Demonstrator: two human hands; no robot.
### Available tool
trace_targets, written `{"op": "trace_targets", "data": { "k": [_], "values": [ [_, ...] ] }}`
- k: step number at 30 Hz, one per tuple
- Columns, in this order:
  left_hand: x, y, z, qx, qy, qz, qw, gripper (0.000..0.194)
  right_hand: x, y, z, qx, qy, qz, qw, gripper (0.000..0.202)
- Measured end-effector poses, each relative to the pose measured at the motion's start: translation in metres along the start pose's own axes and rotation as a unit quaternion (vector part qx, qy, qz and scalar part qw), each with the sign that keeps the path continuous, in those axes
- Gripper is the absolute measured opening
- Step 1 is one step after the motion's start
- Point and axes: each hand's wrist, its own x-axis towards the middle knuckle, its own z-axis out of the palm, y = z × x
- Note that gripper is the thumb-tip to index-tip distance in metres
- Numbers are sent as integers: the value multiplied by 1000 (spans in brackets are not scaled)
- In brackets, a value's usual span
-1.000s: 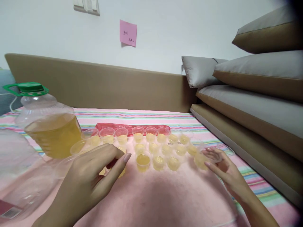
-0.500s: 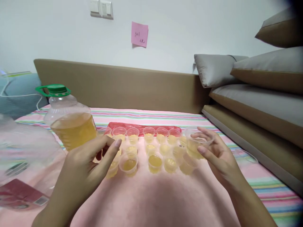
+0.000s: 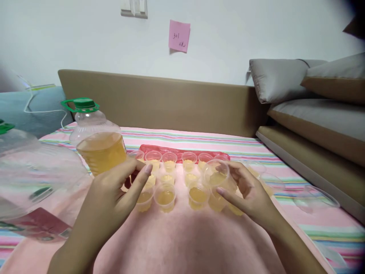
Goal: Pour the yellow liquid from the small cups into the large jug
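Observation:
My right hand (image 3: 248,188) grips a clear plastic cup (image 3: 216,175) by its side, thumb at the front and fingers behind. The cup is tilted, with pale yellow liquid in it, and is held above the right-hand cups. My left hand (image 3: 119,190) is over the left-hand cups, fingers loosely curled and thumb apart from them; I see nothing in it. Several similar cups of yellow liquid stand in rows, among them one front cup (image 3: 165,198) between my hands and another front cup (image 3: 197,197) right of it. My hands hide some of the cups.
A large bottle (image 3: 101,152) of yellow liquid with a green cap stands at left, behind another clear bottle (image 3: 54,167). A red plastic bag (image 3: 179,152) lies behind the cups. Clear cups (image 3: 315,199) lie at right, near stacked cushions (image 3: 319,121).
My right hand has moved the cup leftward and tilted it more. My left hand keeps its loosely curled shape. The whole view has shifted, so the surroundings appear further right.

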Motion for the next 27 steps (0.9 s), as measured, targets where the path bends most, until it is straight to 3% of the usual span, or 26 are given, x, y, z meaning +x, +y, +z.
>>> {"op": "trace_targets", "data": {
  "k": [4, 10, 27],
  "values": [
    [1, 6, 6, -21, -25, 5, 999, 29, -2, 0, -1, -76, -14, 26, 997, 56],
    [2, 8, 9, -25, -36, 9, 999, 29, -1, -1, 0, -139, -32, -1, 990, 52],
    [0, 6, 8, -26, -49, 12, 998, 28, -1, 4, 2, -175, -56, -7, 983, 50]
  ]
}}
